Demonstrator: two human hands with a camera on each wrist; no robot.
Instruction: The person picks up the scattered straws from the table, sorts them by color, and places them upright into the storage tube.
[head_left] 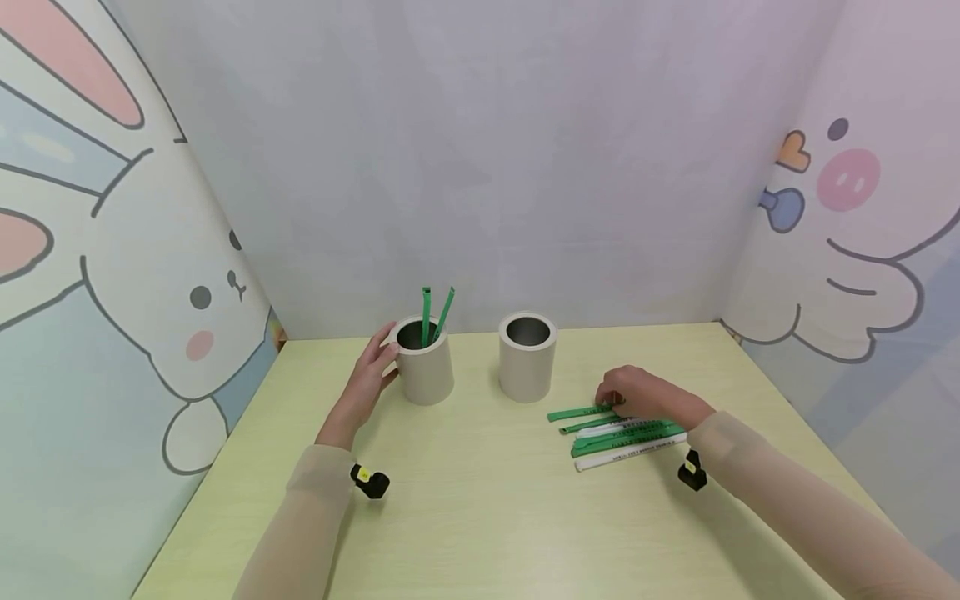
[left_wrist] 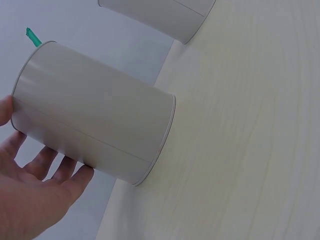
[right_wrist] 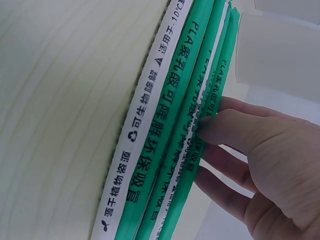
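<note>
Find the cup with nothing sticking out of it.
In the head view, that cup stands just right of centre toward the back of the table, between the other cup, holding green straws, on the left and the loose straws by the right hand.

Left grip [head_left: 366, 382] holds cup [head_left: 427, 377], 2 green sticks [head_left: 427, 315] inside; right grip [head_left: 639, 393] at stick pile [head_left: 626, 439].

Two straws [head_left: 426, 315], lower ends hidden in cup [head_left: 427, 377], rabbit print [head_left: 142, 275] cropped
</note>
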